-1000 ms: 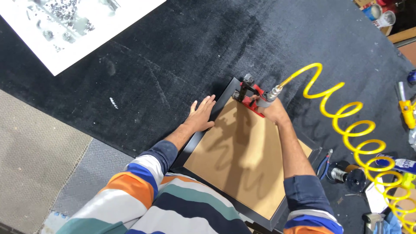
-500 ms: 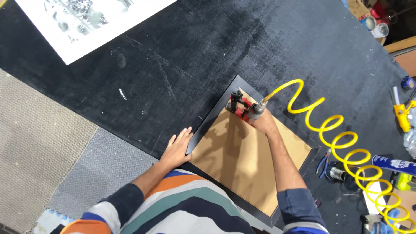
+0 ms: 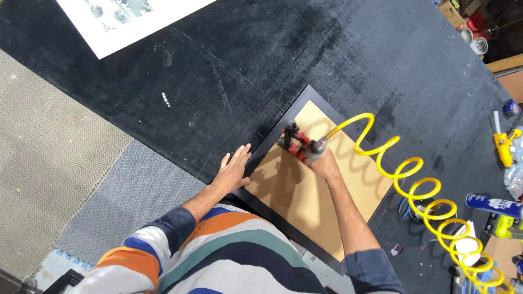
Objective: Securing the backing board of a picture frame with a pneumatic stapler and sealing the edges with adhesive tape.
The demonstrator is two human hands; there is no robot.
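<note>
Red-and-black pneumatic gun (image 3: 295,144) sits nose-down on the tan backing board (image 3: 321,179), right at the inner edge of the black picture frame (image 3: 273,142), near the frame's left side. Right hand (image 3: 324,163) wrapped tight round the gun's grip, fingers closed on it. Yellow coiled air hose (image 3: 414,179) runs off the gun's rear, loops right across the dark felt worktop (image 3: 229,65). Left hand (image 3: 233,170) flat, fingers together and extended, pressing the frame's outer edge and the worktop beside it.

Risks, judged: left fingertips lie close to the gun nose, so a slip or skewed shot could catch them. Taut hose could tug the gun off line. Frame may slide on felt if left-hand pressure eases.

Further out: white print sheet (image 3: 131,22) top left, spray can (image 3: 493,204) and yellow tool (image 3: 504,144) right, grey carpet (image 3: 49,163) left.
</note>
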